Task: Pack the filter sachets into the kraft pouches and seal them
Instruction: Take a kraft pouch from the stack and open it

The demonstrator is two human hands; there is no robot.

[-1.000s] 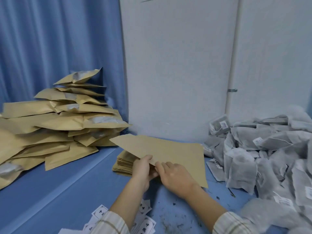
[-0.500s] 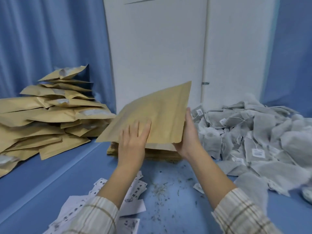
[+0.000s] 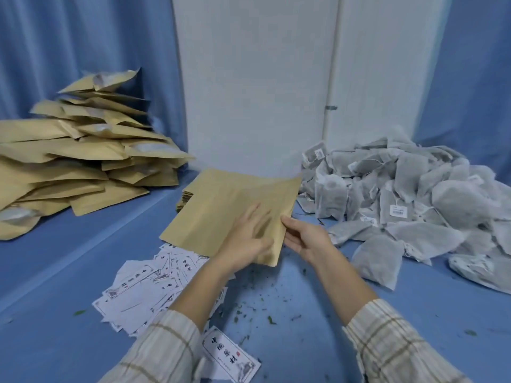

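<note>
Kraft pouch [image 3: 221,211], flat and brown, is held up in the middle, just over the blue table [image 3: 69,258]. The left hand [image 3: 246,239] lies on top of the pouch with its fingers stretched out flat, pressing on the paper; this hand looks a bit blurry. The right hand [image 3: 304,239] is at the pouch's near right edge, and its thumb and fingers pinch that edge. Behind the pouch, a low stack of flat pouches [image 3: 185,196] peeks out on the table. On the left sits a big heap of filled pouches [image 3: 77,161], piled up high against the blue curtain [image 3: 83,37]. On the right is a large pile of grey filter sachets [image 3: 414,194], some with small white tags. One sachet [image 3: 378,258] lies near the right arm, apart from the pouch. White paper labels [image 3: 143,288] with black writing are spread under the left arm. Small green crumbs [image 3: 265,310] are scattered on the table between the two arms. Both sleeves are striped.
</note>
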